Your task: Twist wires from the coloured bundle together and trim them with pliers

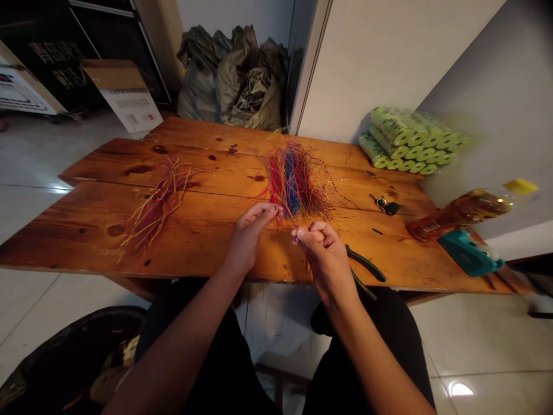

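Thin coloured wires (294,183) lie in a loose red-and-blue heap at the middle of our plank table (207,167), and our left hand (253,233) sits at its near edge, fingertips pinched together on a few of the wires. Our right hand (324,259) faces it, thumb and fingers closed on what may be a single wire, too fine to make out. With both hands this close to the heap, we appear to be working at its edge without disturbing the rest. A sparser pile of red and yellow wires (159,204) lies well apart to the left, apparently kept from mixing. Dark green-handled pliers (366,263) lie just beside the right hand, within easy reach, while keys (384,204), an amber bottle (458,214) and a teal plastic case (469,252) sit farther right, out of our working space.
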`<state>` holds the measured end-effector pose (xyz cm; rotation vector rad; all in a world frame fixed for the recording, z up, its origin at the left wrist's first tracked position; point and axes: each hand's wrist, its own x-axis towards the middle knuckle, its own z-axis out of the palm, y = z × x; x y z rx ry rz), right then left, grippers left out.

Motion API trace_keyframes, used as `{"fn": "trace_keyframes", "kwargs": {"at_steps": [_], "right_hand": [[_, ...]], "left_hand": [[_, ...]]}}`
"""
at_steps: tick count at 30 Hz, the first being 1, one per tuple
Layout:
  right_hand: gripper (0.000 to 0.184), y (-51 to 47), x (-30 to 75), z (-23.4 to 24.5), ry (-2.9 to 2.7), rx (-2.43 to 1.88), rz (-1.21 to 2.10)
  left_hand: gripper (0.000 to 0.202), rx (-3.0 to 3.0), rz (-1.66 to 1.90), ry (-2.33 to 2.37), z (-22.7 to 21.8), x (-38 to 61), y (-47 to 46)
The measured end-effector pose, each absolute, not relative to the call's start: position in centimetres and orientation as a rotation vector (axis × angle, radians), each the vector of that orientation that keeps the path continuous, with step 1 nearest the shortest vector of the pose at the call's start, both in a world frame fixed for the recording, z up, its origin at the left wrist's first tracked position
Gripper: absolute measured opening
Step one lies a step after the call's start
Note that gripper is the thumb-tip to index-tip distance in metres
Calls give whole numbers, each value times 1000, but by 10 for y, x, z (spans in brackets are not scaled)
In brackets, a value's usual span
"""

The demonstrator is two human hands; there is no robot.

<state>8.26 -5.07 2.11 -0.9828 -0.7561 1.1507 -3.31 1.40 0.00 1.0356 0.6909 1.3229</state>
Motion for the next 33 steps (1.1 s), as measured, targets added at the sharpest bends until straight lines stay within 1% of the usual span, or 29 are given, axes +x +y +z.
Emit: {"fn": "trace_keyframes", "kwargs": {"at_steps": [5, 8, 10, 12, 14, 18, 21, 23, 27, 33], "right_hand": [[19, -56, 81, 17, -1033, -1153, 608], [16, -59, 82, 12, -1163, -1235, 419], [15, -60, 82, 11, -1193, -1249, 398], [16, -59, 81, 13, -1169, -1239, 455], [19, -58, 80, 16, -1099, -1181, 597], [23, -56, 78, 23, -932, -1023, 1015], [24, -54, 79, 24, -868, -1008, 1150], [26, -53, 79, 23, -879, -1016, 1076], [25, -54, 80, 21, -962, -1097, 811], [21, -56, 83, 14, -1168, -1299, 445]], "left_hand": [[9, 1354, 1244, 778, 5, -36, 6], [8, 1393, 1223, 762, 6, -33, 1], [8, 1387, 1238, 747, 5, -31, 0], [9, 1372, 1252, 737, 5, -31, 1], [10, 1370, 1275, 729, 5, -32, 2], [10, 1376, 1311, 711, 5, -34, 3], [8, 1363, 1303, 709, 5, -34, 2], [9, 1344, 1309, 725, 3, -32, 1], [10, 1275, 1368, 817, 1, -29, 0], [10, 1317, 1330, 879, 0, -28, -2]]}}
